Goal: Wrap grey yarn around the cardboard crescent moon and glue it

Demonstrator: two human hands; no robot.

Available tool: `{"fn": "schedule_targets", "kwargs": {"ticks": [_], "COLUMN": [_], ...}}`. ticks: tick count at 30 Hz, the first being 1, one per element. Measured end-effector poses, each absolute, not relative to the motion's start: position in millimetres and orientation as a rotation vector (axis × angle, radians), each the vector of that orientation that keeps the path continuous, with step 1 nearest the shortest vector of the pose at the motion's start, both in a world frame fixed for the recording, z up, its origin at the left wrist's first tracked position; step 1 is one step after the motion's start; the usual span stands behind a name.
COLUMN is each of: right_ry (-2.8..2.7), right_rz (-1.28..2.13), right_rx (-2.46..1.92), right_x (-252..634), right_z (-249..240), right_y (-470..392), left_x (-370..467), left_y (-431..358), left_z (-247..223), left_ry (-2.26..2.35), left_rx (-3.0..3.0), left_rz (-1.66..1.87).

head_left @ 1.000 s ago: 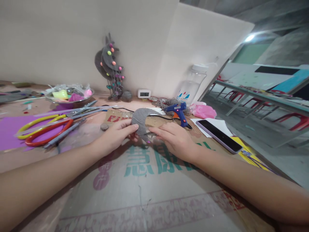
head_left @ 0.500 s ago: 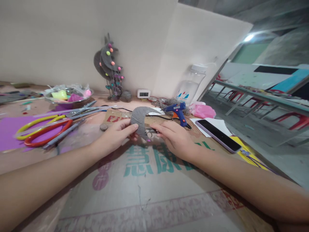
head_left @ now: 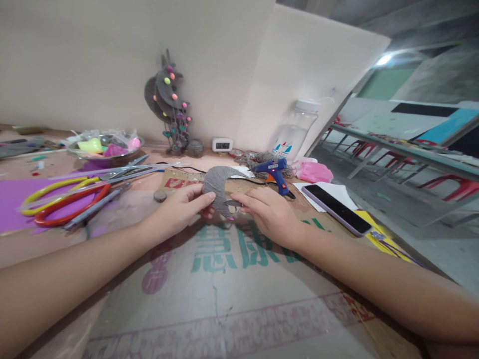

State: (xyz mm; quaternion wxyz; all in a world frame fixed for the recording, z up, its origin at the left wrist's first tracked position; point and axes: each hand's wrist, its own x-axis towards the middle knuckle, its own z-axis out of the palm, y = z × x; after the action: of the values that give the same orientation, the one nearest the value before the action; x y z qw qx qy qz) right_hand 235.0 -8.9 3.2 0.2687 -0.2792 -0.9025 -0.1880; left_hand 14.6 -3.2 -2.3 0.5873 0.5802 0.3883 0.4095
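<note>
My left hand [head_left: 192, 202] is closed on the outer left edge of a crescent moon shape [head_left: 215, 184] wound in grey yarn, thumb on its face. The crescent is held up over the cardboard, opening to the right. My right hand [head_left: 267, 209] pinches a small dark pointed piece [head_left: 232, 203] whose tip lies against the crescent's lower part; its kind is too small to make out. A bit of purple [head_left: 231, 218] shows at the crescent's lower end. Just behind the right hand stands a blue hot glue gun [head_left: 275, 174] with a small red light.
Printed cardboard [head_left: 224, 309] covers the table. Scissors [head_left: 71, 202], purple sheet [head_left: 11, 199] and a bowl [head_left: 123, 158] lie left. A decorated moon hanging [head_left: 170, 99], timer [head_left: 222, 144] and bottle [head_left: 294, 129] stand behind. Phone [head_left: 337, 209] and pink bag [head_left: 314, 171] lie right.
The dark piece in my right hand has shifted left, its tip now against the crescent's lower part. The small loop seen beside it before no longer shows clearly. My left hand keeps its hold.
</note>
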Motion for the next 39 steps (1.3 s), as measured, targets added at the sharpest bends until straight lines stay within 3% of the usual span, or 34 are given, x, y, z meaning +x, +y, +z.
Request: {"fn": "schedule_targets", "kwargs": {"ticks": [7, 26, 39], "right_ry": [-2.451, -2.058, -1.968], "right_rz": [-0.347, 0.548, 0.750], "right_rx": [-0.793, -1.229, -1.074], "right_x": [234, 205, 209], "right_z": [2, 10, 7], "right_y": [-12, -16, -12], "left_x": [13, 12, 13], "left_y": [-2, -2, -4], "left_z": [2, -4, 0], "left_ry": [0.940, 0.935, 0.837], "left_rx": [1.534, 1.800, 1.785], "left_rz": [0.903, 0.788, 0.844]}}
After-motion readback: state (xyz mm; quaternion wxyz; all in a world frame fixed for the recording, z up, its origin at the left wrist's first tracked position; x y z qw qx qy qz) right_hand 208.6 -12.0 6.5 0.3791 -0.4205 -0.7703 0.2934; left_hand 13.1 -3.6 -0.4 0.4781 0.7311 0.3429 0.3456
